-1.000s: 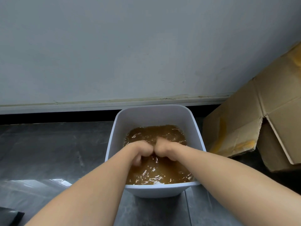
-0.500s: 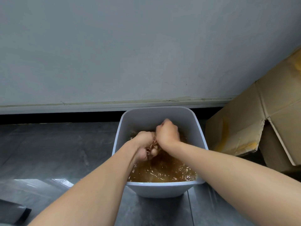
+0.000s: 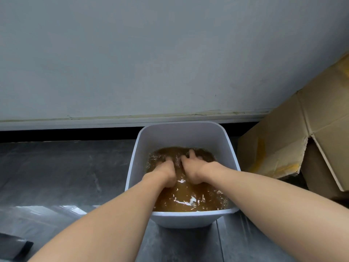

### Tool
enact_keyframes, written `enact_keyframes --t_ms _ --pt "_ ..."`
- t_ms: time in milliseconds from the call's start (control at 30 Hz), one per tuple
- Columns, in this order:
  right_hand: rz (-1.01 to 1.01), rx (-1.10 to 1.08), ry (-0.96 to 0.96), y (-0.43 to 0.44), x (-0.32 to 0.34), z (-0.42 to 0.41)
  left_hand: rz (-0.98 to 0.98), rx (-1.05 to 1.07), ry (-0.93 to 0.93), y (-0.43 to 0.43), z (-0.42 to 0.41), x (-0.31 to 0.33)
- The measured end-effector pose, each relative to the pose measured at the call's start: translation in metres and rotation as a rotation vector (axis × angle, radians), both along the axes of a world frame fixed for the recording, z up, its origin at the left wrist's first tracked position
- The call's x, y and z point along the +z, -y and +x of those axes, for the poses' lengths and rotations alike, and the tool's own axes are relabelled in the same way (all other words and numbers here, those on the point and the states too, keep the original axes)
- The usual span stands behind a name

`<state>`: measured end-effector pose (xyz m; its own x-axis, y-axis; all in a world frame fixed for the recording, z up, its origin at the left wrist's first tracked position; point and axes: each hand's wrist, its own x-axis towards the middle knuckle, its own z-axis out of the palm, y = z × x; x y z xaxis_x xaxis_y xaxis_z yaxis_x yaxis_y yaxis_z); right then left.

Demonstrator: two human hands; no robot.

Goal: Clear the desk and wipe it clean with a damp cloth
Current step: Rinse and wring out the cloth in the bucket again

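Observation:
A white plastic tub [image 3: 231, 154] stands on the dark floor, half full of murky brown water [image 3: 188, 197]. Both my hands are dipped into it side by side. My left hand [image 3: 166, 171] is sunk to the knuckles, its fingers hidden under the water. My right hand [image 3: 194, 167] lies with fingers spread forward, their tips breaking the surface. The cloth is not visible; the brown water hides whatever lies under my hands.
A grey wall with a pale skirting board [image 3: 94, 121] runs right behind the tub. Flattened cardboard boxes [image 3: 294, 140] lean close on the right. A dark flat object [image 3: 15, 246] lies at the lower left on the grey floor tiles [image 3: 66, 167].
Half a second ago both hands were raised above the water, clenched together around something. Now they have dropped back into the water and the right fingers have spread.

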<state>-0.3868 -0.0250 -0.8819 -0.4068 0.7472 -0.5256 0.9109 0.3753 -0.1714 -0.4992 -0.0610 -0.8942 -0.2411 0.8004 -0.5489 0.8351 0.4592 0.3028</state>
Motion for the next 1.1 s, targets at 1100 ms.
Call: enact_keyframes --t_ms 1100 --pt "0.041 -0.072 -0.002 0.01 0.008 0.002 0.056 0.259 0.329 -0.003 0.002 0.012"
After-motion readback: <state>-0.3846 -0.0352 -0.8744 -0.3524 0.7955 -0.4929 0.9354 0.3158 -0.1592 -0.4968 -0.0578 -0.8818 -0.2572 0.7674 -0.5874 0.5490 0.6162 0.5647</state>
